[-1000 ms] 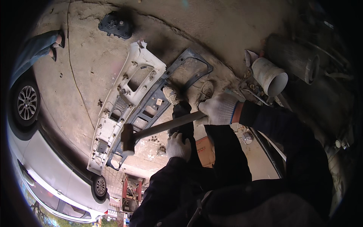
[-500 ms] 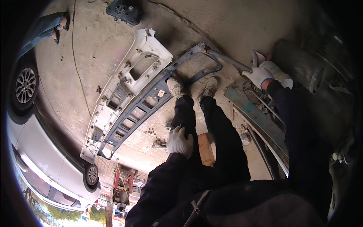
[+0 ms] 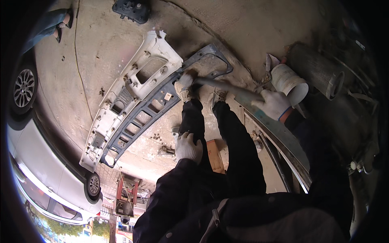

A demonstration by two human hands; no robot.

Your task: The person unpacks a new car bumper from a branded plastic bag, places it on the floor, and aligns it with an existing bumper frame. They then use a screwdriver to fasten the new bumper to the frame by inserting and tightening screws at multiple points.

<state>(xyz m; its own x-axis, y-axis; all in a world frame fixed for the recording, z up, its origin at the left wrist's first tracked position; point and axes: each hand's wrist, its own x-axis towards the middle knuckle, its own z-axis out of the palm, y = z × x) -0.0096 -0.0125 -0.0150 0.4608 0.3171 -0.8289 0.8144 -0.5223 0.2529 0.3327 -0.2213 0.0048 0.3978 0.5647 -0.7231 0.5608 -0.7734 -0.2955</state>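
We see the right hand (image 3: 274,104), in a white knitted glove with a blue-edged cuff, its fingers clenched around the end of a long-handled hammer (image 3: 229,86). The hammer lies in the air across the middle of the view, its shaft running leftward from the fist to a motion-blurred head (image 3: 188,77). We find this head over the toe of the left beige shoe (image 3: 185,92), beside the inner edge of a long blue-grey frame panel (image 3: 163,90) with a row of openings; whether head, shoe and panel touch, we cannot tell. The left hand (image 3: 189,148), likewise gloved in white, rests on the dark-trousered left leg (image 3: 192,120), its fingers released and slightly spread over the cloth.

We note the blue-grey frame panel lying on the stained concrete floor (image 3: 101,44) alongside a cream-white moulded panel (image 3: 142,92) with a rectangular opening near its upper end. Beyond these lies a black plastic housing (image 3: 131,11). To the right, we observe a whitish cylindrical bucket (image 3: 285,79) tipped near a dark mesh cylinder (image 3: 314,67); to the left stands a silver car (image 3: 48,162).
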